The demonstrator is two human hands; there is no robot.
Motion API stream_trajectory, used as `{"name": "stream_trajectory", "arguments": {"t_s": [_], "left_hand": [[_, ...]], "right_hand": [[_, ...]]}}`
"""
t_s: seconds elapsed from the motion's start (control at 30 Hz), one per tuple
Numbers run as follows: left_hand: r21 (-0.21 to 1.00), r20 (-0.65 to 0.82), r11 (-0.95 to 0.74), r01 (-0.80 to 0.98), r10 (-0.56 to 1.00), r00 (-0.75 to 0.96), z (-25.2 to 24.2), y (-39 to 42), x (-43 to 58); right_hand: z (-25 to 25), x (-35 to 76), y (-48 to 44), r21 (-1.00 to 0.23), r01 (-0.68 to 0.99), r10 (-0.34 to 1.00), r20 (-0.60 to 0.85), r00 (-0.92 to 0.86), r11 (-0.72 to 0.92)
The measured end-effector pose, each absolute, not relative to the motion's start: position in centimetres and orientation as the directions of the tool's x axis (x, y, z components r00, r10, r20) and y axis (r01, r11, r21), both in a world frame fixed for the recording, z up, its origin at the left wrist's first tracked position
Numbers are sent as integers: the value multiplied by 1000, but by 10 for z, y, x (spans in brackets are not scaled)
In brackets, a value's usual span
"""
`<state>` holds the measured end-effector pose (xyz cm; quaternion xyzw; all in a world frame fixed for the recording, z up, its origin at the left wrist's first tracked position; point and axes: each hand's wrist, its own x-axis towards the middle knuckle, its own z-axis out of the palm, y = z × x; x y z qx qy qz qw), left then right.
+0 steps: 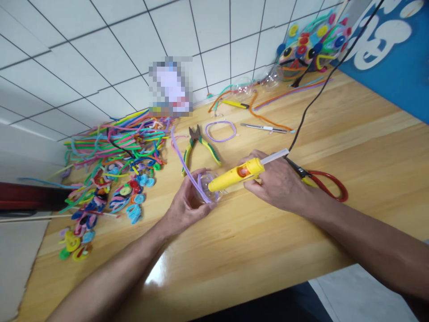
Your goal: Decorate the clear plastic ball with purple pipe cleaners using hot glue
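My left hand (186,203) is closed around a clear plastic ball (209,179), its fingers behind and its thumb in front. A purple pipe cleaner (183,156) lies against the ball, one long end rising up and to the left. In my right hand (273,181) is a yellow hot glue gun (234,175), with a whitish glue stick (275,155) jutting from its back end. The nozzle points at the ball; whether it touches is hidden. Just beyond my hands lie open pliers (196,143) with green and yellow handles.
Bundled pipe cleaners (114,145) and coiled coloured pieces (134,197) cover the table's left. Behind are a purple ring (220,131), a craft knife (264,128), a yellow cutter (234,104) and clear balls (241,88). Red-handled scissors (328,183) lie right; a black cord (306,112) crosses there. A decorated figure (308,49) stands back right.
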<state>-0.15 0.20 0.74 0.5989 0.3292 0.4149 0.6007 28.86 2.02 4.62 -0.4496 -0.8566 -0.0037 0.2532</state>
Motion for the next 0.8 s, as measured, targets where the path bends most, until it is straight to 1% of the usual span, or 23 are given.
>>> {"name": "stream_trajectory", "arguments": {"t_s": [0.23,0.47,0.6,0.8], "left_hand": [[994,87,-50,-95,894,440,8,2,-2],[995,78,-43,-90,894,440,8,2,-3],[994,80,-41,-99,896,436,7,1,-3],[995,84,-51,-88,899,429,7,1,-2]], "right_hand": [[45,289,19,-207,760,747,459,-480,616],[44,291,19,-230,744,743,462,-484,628],[43,291,19,-223,736,727,487,-484,639],[45,290,19,-191,753,733,468,-494,630]]}}
